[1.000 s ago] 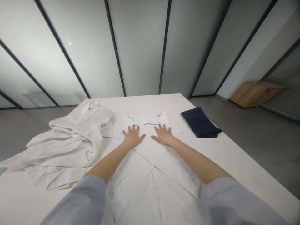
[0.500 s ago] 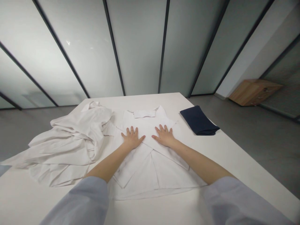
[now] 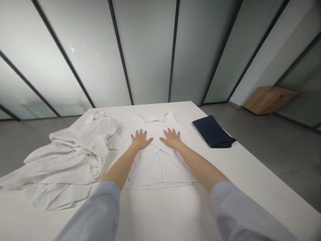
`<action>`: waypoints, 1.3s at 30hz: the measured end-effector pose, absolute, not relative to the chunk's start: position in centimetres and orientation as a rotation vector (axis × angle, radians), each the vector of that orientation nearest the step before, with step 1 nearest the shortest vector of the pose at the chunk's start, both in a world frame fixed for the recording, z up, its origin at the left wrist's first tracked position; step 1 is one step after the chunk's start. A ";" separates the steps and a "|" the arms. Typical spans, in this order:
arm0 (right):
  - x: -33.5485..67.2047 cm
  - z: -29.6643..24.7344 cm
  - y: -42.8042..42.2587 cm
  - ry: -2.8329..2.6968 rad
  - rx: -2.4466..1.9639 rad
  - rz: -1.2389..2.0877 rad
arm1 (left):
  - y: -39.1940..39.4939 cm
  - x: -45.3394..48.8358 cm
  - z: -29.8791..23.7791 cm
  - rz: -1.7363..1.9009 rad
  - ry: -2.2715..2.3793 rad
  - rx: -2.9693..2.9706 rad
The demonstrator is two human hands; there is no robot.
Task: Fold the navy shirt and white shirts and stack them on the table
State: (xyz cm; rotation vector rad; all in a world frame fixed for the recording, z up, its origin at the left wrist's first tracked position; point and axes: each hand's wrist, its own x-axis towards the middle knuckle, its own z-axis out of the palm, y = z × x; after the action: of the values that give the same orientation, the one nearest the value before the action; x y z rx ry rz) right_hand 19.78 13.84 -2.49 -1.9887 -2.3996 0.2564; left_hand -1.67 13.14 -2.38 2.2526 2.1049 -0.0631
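A white shirt-like garment (image 3: 160, 167) lies spread flat on the white table (image 3: 163, 217), its collar end (image 3: 153, 118) pointing away from me and parts of it folded across the middle. My left hand (image 3: 139, 139) rests flat on its left half, fingers spread. On the right half, my right hand (image 3: 172, 138) lies palm down with fingers apart. A small gap of white cloth separates my two thumbs. Neither hand grips the fabric. My forearms cover some of the garment's side edges.
To the left, a crumpled heap of white cloth (image 3: 72, 154) reaches the table's left edge. A folded dark navy cloth (image 3: 213, 131) lies near the right edge. Frosted glass panels (image 3: 147, 50) stand behind the table. A wooden cabinet (image 3: 265, 99) is on the floor at far right.
The garment's near hem now lies farther from me, and the garment looks shorter front to back. Both hands stay flat on it, slightly farther away. The navy cloth has not moved on the table.
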 end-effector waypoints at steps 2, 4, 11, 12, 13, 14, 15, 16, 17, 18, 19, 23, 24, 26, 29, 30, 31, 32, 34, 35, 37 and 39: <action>19.7 -2.5 14.4 -2.397 -1.995 0.253 | 13.8 -1.8 -2.4 -0.061 2.100 2.248; 19.6 -2.5 14.9 -2.404 -1.988 0.254 | 14.3 -1.9 -2.4 -0.060 2.108 2.246; 19.7 -2.3 15.2 -2.406 -1.964 0.239 | 14.5 -2.1 -2.6 -0.046 2.111 2.267; 19.7 -2.2 15.2 -2.404 -1.961 0.233 | 14.5 -2.1 -2.6 -0.042 2.114 2.270; 19.7 -2.2 15.1 -2.402 -1.959 0.223 | 14.5 -2.0 -2.5 -0.036 2.120 2.270; 19.7 -2.2 15.0 -2.399 -1.956 0.206 | 14.5 -2.0 -2.4 -0.030 2.132 2.264; 19.7 -2.1 14.9 -2.394 -1.953 0.179 | 14.4 -1.8 -2.3 -0.021 2.149 2.253; 19.7 -2.1 14.8 -2.390 -1.945 0.143 | 14.2 -1.7 -2.2 -0.006 2.170 2.243; 19.7 -2.0 14.6 -2.389 -1.931 0.099 | 14.0 -1.6 -2.1 0.013 2.189 2.239; 19.9 -2.0 14.4 -2.394 -1.908 0.050 | 13.7 -1.6 -2.0 0.034 2.200 2.248; 20.1 -2.0 14.1 -2.406 -1.876 0.001 | 13.4 -1.6 -1.9 0.051 2.202 2.273; 22.2 -2.1 12.5 -2.497 -1.721 -0.100 | 11.4 -3.0 -1.9 0.037 2.117 2.401; 22.9 -2.1 12.2 -2.513 -1.700 -0.096 | 10.9 -3.7 -2.0 0.020 2.095 2.409; 24.6 -2.4 11.6 -2.518 -1.694 -0.063 | 10.0 -5.3 -2.1 -0.008 2.063 2.401; 26.8 -2.8 11.2 -2.477 -1.719 0.014 | 9.1 -7.6 -2.1 0.017 2.023 2.407; 27.4 -3.0 11.2 -2.458 -1.722 0.041 | 8.9 -8.2 -2.1 0.050 2.016 2.412; 27.9 -3.2 11.2 -2.438 -1.723 0.067 | 8.8 -8.7 -2.1 0.093 2.012 2.419; 28.3 -3.3 11.2 -2.422 -1.720 0.090 | 8.6 -9.2 -2.2 0.138 2.010 2.423; 28.7 -3.6 11.3 -2.400 -1.714 0.125 | 8.5 -9.8 -2.3 0.218 2.002 2.421; 28.9 -3.7 11.3 -2.395 -1.711 0.134 | 8.4 -10.0 -2.4 0.249 1.993 2.419; 28.9 -3.9 11.3 -2.393 -1.706 0.142 | 8.4 -10.2 -2.6 0.291 1.972 2.416; 28.9 -3.9 11.3 -2.390 -1.711 0.145 | 8.4 -10.3 -2.7 0.308 1.965 2.412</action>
State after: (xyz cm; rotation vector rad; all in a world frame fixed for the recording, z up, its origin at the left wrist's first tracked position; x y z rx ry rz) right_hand 28.86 11.31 -3.89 -1.7110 -2.3897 0.1446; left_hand -10.26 8.36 -2.73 2.4117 1.9653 0.3083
